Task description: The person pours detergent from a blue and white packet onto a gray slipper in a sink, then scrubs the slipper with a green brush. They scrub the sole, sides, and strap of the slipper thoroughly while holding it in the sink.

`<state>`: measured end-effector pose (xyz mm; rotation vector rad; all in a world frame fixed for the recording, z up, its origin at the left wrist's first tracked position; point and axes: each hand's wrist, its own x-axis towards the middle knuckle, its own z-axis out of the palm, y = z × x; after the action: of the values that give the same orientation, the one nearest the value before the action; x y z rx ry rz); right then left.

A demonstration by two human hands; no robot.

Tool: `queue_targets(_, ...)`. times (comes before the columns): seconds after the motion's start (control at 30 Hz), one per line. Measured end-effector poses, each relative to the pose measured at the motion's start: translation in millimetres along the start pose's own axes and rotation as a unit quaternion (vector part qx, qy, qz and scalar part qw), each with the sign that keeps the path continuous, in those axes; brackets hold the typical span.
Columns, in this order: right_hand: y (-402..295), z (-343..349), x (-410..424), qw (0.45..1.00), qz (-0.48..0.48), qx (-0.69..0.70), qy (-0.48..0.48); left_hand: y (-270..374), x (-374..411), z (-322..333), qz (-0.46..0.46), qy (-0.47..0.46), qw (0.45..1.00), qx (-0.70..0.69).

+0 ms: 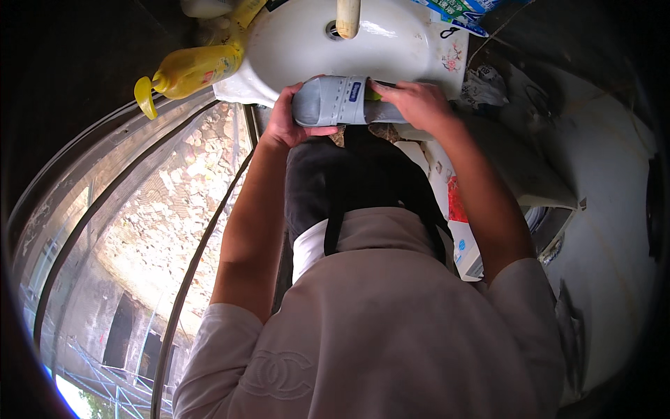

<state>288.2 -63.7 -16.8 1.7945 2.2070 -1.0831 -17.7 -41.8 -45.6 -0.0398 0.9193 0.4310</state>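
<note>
A grey slide sandal [328, 99] with a wide strap lies sideways across both hands at the near rim of a white washbasin [293, 52]. My left hand [288, 118] grips its rounded end, thumb on the upper edge and fingers along the lower one. At the sandal's other end, my right hand [419, 102] reaches over the insole. A small yellow-green thing [372, 94] shows between its fingers and the strap; the fingers seem closed on it, but its kind is mostly hidden. The sandal's underside is out of sight.
A yellow pump bottle [196, 70] leans at the basin's left corner. Above the drain juts a pale pipe or spout [348, 18]. Blue-green plastic packets [466, 15] lie at the right corner, near a black clip [449, 33]. A screened window [172, 183] is on the left.
</note>
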Motion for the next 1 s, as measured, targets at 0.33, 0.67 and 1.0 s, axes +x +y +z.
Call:
queue_targets(0.33,-15,17,13,0.994,-0.044,-0.07,-0.07,-4,10,8,-0.014,-0.025,0.999,-0.027)
queue_targets(0.67,-24,21,14,0.976,-0.101,-0.107,-0.164,-4,8,6,0.018,-0.053,0.998,-0.015)
queue_targets(1.0,-28,17,-37,0.991,0.0,-0.107,-0.077,6,-15,-13,0.089,-0.009,0.996,-0.005)
